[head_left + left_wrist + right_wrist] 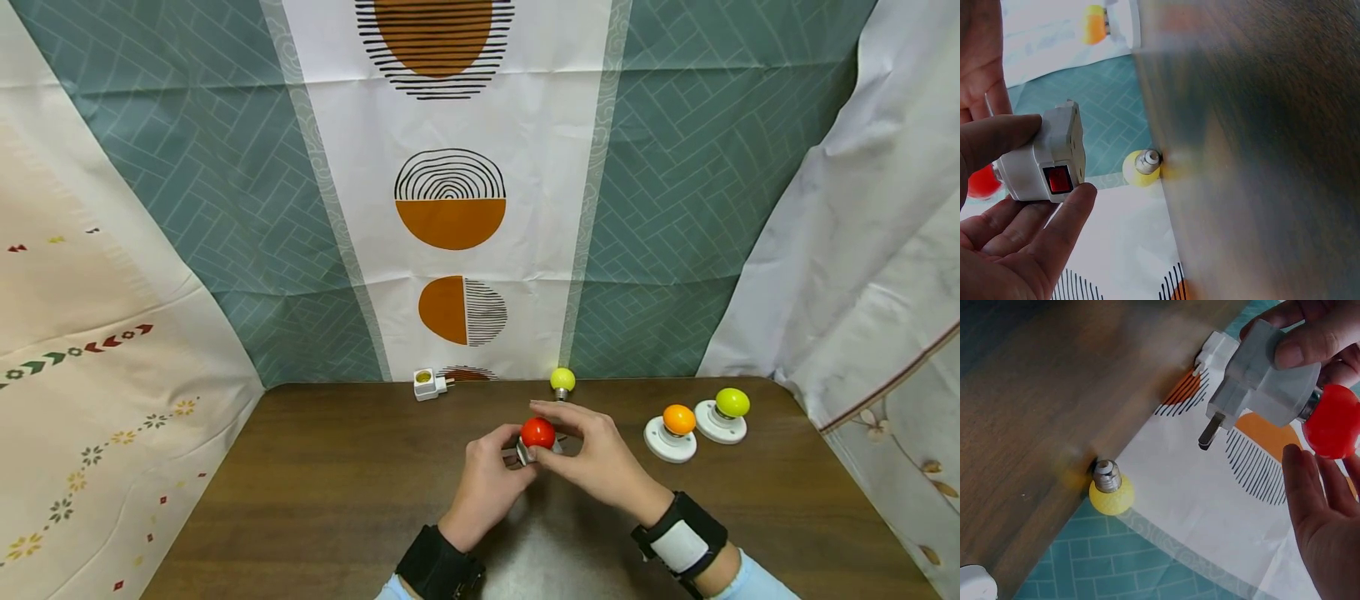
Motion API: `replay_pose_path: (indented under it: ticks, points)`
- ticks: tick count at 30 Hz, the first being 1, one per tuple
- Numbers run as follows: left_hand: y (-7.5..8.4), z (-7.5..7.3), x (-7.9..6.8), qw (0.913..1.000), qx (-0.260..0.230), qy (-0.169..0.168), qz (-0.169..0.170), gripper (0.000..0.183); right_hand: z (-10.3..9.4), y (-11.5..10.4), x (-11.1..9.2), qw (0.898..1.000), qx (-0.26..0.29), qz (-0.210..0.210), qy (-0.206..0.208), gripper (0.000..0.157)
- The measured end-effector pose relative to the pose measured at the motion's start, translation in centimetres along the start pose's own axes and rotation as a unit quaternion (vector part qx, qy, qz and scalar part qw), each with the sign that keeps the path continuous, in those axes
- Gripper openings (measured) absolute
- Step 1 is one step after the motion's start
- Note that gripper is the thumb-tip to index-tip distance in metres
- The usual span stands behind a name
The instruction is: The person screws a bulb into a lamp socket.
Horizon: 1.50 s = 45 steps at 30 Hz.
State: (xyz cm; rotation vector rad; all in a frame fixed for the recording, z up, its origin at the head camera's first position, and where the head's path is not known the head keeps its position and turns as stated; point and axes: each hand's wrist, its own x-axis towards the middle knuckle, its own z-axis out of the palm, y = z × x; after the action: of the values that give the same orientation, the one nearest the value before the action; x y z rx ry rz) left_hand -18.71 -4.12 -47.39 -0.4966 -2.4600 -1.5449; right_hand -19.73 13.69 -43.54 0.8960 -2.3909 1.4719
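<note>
My left hand grips a white plug-in lamp holder between thumb and fingers, above the table. Its side carries a red rocker switch, and a flat metal prong sticks out of it. A red bulb sits in the holder's socket, a strip of its metal base showing in the right wrist view. My right hand is around the bulb, fingers extended on its far side and thumb at its near edge. In the right wrist view the right fingertips lie right at the bulb.
A loose yellow bulb is by the table's back edge. To its left stands another white plug-in holder. On the right are two round white bases, one with an orange bulb, one with a yellow-green bulb. Fabric hangs behind the brown table.
</note>
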Motion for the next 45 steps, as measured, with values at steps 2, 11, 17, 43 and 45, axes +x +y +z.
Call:
replay_pose_path:
  ticks: [2, 11, 17, 43, 45]
  points:
    - [0.0, 0.0, 0.0, 1.0000, 0.008, 0.002, 0.000, 0.035, -0.1, -0.1, 0.0, 1.000, -0.001, -0.006, -0.010, 0.053]
    - [0.2, -0.1, -0.1, 0.9999, 0.005, -0.004, -0.013, 0.037, -0.2, -2.2, 0.2, 1.000, 0.008, -0.019, -0.003, 0.044]
    - [0.1, -0.1, -0.1, 0.9999, 0.007, -0.001, -0.009, 0.037, -0.2, -2.3, 0.2, 1.000, 0.009, -0.013, 0.017, 0.037]
    - [0.3, -0.2, -0.2, 0.9998, 0.014, -0.001, -0.011, 0.038, 0.1, 0.1, -0.2, 0.999, -0.004, -0.033, 0.029, 0.040]
    - [0.4, -0.1, -0.2, 0.9999, 0.006, -0.003, -0.012, 0.038, 0.0, 0.0, -0.2, 0.999, -0.008, -0.024, 0.032, 0.043]
